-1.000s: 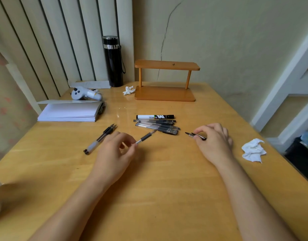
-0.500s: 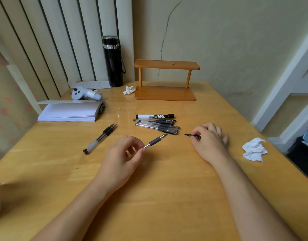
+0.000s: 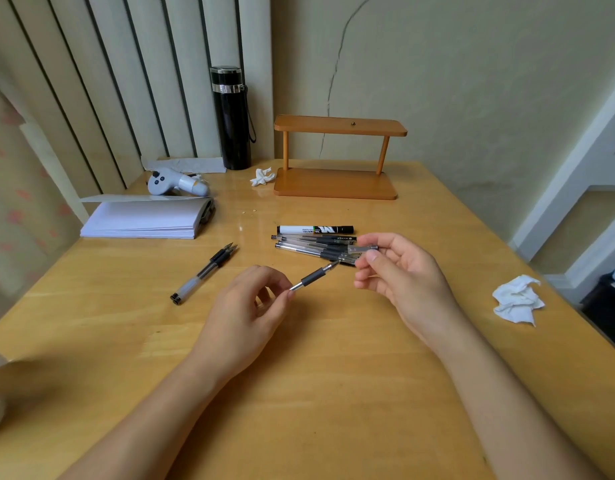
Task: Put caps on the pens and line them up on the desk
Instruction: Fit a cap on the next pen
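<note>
My left hand [image 3: 245,308] pinches an uncapped pen [image 3: 314,276] with a black grip, its tip pointing up and right. My right hand [image 3: 401,277] holds a pen cap [image 3: 363,249] between thumb and fingers, just above and right of the pen tip. Behind them lies a row of capped pens [image 3: 313,244] with a black-and-white marker [image 3: 314,230] at the far side. Two uncapped pens [image 3: 204,273] lie side by side, slanted, to the left on the wooden desk [image 3: 316,375].
A white paper stack [image 3: 143,220] and a white controller [image 3: 176,182] sit at the back left. A black flask [image 3: 231,119], a wooden shelf stand [image 3: 337,157] and a small tissue [image 3: 262,176] stand at the back. A crumpled tissue [image 3: 517,299] lies at the right.
My right hand has lifted off the desk and turned, bringing the cap up near the pen tip. My left hand has shifted right with the pen.
</note>
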